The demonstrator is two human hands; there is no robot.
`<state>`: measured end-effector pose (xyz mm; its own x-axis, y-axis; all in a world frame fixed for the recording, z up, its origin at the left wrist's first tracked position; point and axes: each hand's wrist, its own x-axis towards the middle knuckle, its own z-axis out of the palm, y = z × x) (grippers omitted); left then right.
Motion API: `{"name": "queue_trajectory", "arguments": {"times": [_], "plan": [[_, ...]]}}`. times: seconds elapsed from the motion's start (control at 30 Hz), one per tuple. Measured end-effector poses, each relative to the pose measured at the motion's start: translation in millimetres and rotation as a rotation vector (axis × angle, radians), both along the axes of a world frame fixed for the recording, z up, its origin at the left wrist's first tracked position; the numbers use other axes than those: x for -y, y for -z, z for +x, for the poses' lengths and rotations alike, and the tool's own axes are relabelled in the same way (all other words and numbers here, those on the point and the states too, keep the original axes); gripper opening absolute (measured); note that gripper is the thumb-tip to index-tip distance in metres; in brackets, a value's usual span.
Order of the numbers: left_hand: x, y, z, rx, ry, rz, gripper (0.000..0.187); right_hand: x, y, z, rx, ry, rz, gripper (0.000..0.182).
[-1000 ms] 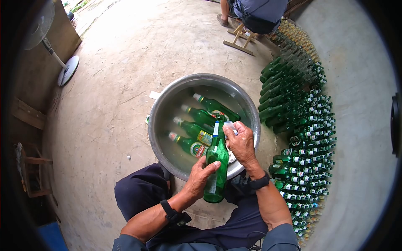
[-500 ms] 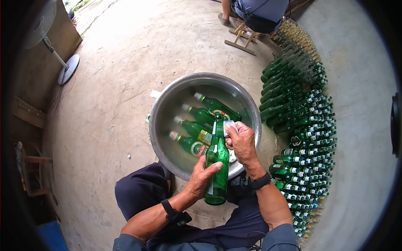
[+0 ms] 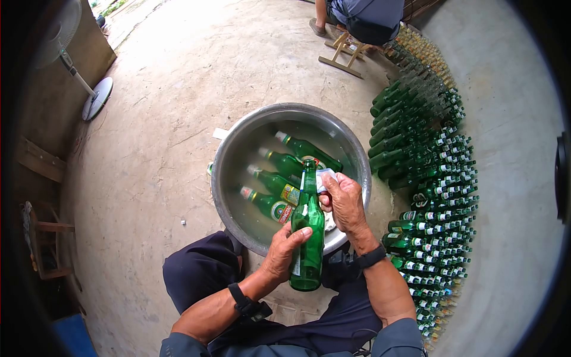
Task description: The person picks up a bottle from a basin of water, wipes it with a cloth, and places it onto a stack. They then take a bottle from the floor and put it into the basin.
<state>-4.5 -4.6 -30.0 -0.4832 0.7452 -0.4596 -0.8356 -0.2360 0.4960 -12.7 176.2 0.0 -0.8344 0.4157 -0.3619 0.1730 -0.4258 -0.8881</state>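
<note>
My left hand (image 3: 284,253) is wrapped round the body of a green glass beer bottle (image 3: 308,244), its thumb lying across the glass. The bottle stands tilted, neck away from me, over the near rim of a metal basin (image 3: 233,229). Beside the bottle's neck, my right hand (image 3: 347,205) pinches a pale paper label (image 3: 325,177) between thumb and fingers. The label's edge meets the neck. Several green bottles, one of them a labelled bottle (image 3: 270,204), lie in the basin's cloudy water. Part of a white scrap (image 3: 329,221) shows behind the held bottle.
Rows of green bottles (image 3: 431,208) line the wall on the right. Ahead, a person (image 3: 372,21) sits on a low wooden stool (image 3: 342,56). A standing fan (image 3: 98,98) and a wooden chair (image 3: 55,227) are at the left. A paper scrap (image 3: 220,134) lies beside the basin.
The held bottle has shifted slightly left and turned a little with my left hand. My right hand keeps its pinch on the label by the neck.
</note>
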Motion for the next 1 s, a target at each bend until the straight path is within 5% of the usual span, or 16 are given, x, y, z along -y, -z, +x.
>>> {"name": "queue_trajectory", "arguments": {"times": [0.37, 0.43, 1.0], "plan": [[-2.5, -7.7, 2.6, -0.149, -0.015, -0.113, 0.054, -3.7, 6.7, 0.3, 0.08, -0.029, 0.554, 0.028], [-2.4, -7.6, 2.4, -0.157, -0.007, -0.12, 0.055, -4.6, 14.6, -0.2, -0.002, 0.001, 0.876, 0.02], [-2.4, -3.9, 2.9, -0.136, -0.001, -0.109, 0.053, -3.1, 2.3, 2.8, 0.087, -0.026, 0.632, 0.02]]}}
